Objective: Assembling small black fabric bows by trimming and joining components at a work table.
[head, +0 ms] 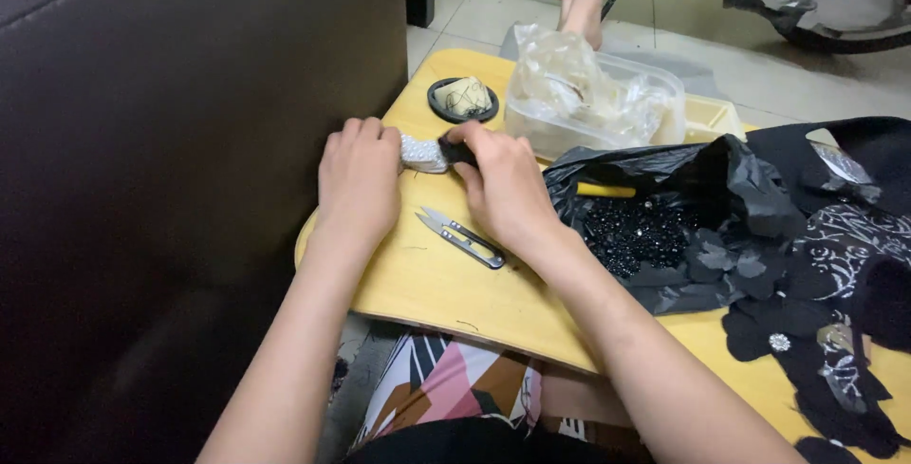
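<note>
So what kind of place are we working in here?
Probably a home, with craft work done seated on the floor: a yellow lap board over the knees, a tiled floor, a dark sofa alongside, and a black bag of beads.

The worktop (446, 284) is seen as smooth, pale yellow wood with a satin sheen. The snips (462, 237) are of bright, polished metal. A white strip studded with glossy pearl beads (422, 154) is gripped. The bag (664, 179) is shiny black plastic film, the tub (607, 108) cloudy clear plastic, the cloth (835, 236) matt black.
</note>
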